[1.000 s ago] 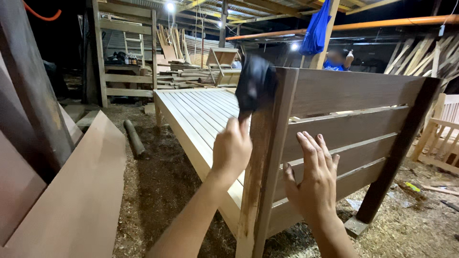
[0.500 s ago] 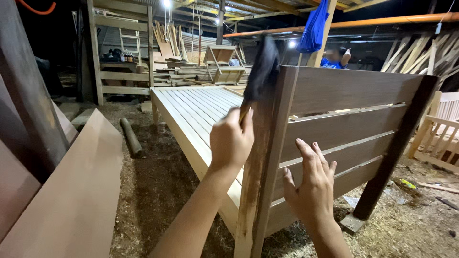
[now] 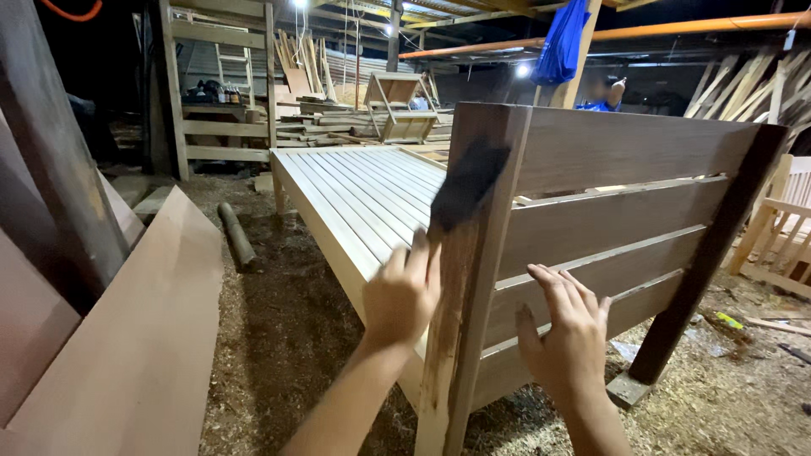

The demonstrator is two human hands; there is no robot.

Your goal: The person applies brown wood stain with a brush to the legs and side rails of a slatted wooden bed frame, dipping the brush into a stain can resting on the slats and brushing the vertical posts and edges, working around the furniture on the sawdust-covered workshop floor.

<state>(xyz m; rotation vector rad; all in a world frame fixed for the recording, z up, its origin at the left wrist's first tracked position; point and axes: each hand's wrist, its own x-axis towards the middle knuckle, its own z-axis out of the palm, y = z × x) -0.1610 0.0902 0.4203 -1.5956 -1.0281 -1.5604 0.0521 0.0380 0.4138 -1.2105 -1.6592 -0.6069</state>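
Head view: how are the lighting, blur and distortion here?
Head view: dim shed, bare lamps flare at the back; the dark brush in the left hand is motion-smeared; the right hand on the headboard is sharp; wide-angle bending at the edges.

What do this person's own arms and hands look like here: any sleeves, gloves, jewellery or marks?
Both forearms are bare as far as the view reaches, with no sleeve showing. The left hand and the right hand wear no gloves. No ring, watch or wristband shows. The fingers look slender with short nails; stains cannot be told.
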